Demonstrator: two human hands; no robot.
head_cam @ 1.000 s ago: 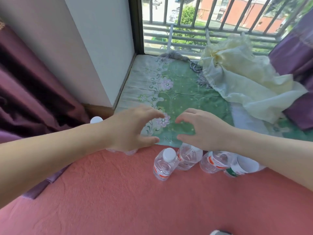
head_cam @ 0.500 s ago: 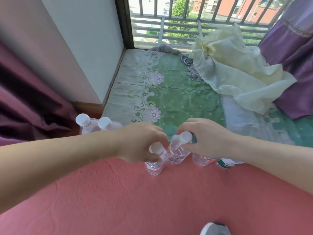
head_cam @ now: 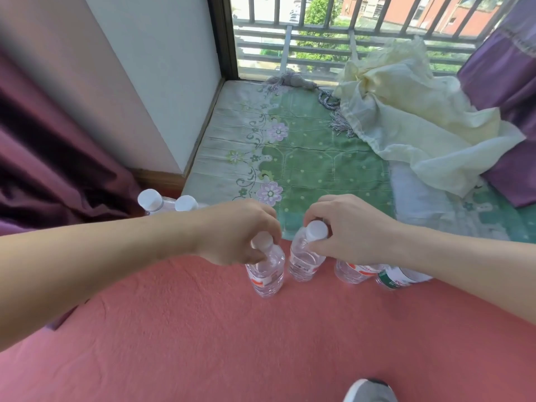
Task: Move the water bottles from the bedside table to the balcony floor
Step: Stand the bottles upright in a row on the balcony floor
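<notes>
Spreading across the foreground, a pink textured surface (head_cam: 203,343) meets a green floral mat (head_cam: 319,158) that runs to a barred railing (head_cam: 377,34), a maroon curtain (head_cam: 58,146) at left, cream cloth (head_cam: 406,126) heaped right. At the pink edge, the left hand (head_cam: 235,230) grips one upright bottle (head_cam: 266,274) by its neck; the right hand (head_cam: 353,227) pinches the neighbouring bottle (head_cam: 304,262) at its cap.

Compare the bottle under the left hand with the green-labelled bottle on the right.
Label: the left-hand bottle has a red-orange band, the green-labelled bottle a green one. Hold: the left hand grips the first at its neck; no hand touches the second. View: the first shows its white cap; the second's top is hidden by the right forearm. Both are clear plastic on the pink surface.
</notes>
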